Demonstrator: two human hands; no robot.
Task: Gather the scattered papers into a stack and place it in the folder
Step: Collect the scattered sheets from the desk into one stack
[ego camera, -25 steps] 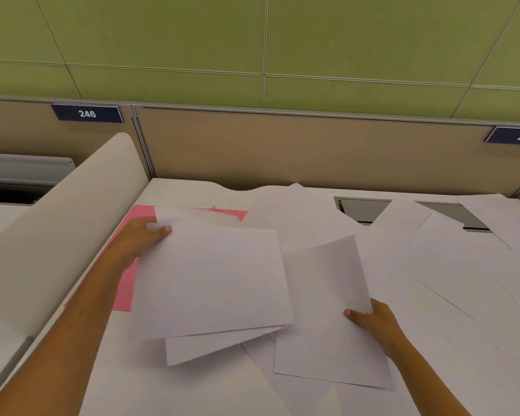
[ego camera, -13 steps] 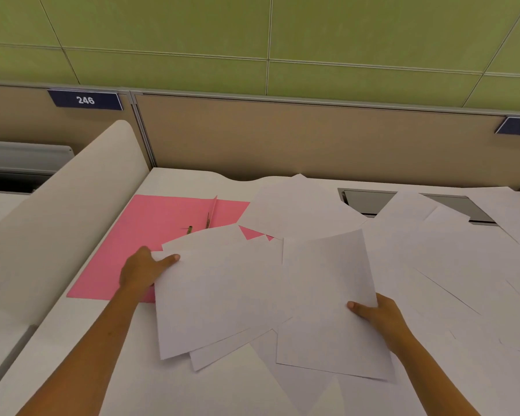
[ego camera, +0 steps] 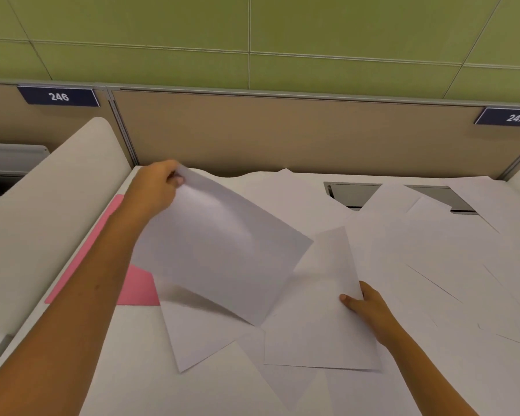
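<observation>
Several white papers (ego camera: 433,265) lie scattered over the white desk. My left hand (ego camera: 158,187) pinches the far corner of one white sheet (ego camera: 219,244) and holds it tilted above the desk. It hides most of the pink folder (ego camera: 138,288), which lies at the desk's left side with only its left edge and a front corner showing. My right hand (ego camera: 365,304) grips the right edge of another white sheet (ego camera: 318,319) lying on the pile in the middle.
A curved white divider (ego camera: 42,223) rises along the desk's left side. A tan partition (ego camera: 297,133) with labels 246 and 247 closes the back. A grey cable hatch (ego camera: 351,195) is set in the desk at the back right, partly under papers.
My left hand has risen and moved toward the back, lifting one sheet off the pile so that it now covers the folder. My right hand has stayed on its sheet.
</observation>
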